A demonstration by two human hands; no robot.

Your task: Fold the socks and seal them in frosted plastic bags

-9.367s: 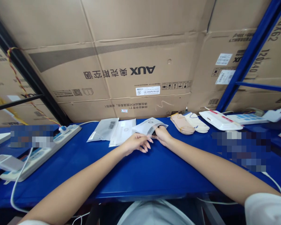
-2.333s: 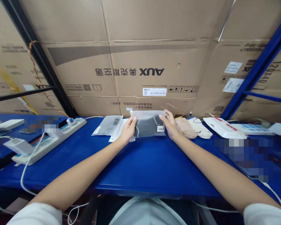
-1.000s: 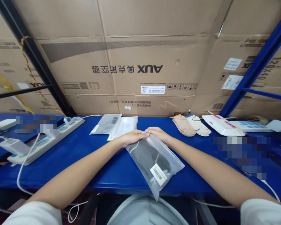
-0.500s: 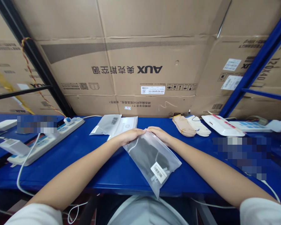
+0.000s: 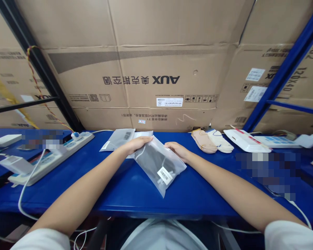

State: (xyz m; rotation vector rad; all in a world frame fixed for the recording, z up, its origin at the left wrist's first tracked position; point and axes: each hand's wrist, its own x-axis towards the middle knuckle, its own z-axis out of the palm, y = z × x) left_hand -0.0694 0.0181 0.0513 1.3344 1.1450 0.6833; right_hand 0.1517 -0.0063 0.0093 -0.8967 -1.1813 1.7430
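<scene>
Blue table, translucent pouch — tilted, barcode-labelled

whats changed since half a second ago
The frosted bag has moved left and away from the person, with the left hand still gripping its top corner. The right hand is now apart from the left; whether it touches the bag's edge is unclear. The grey bag and power strip stayed put.
</scene>
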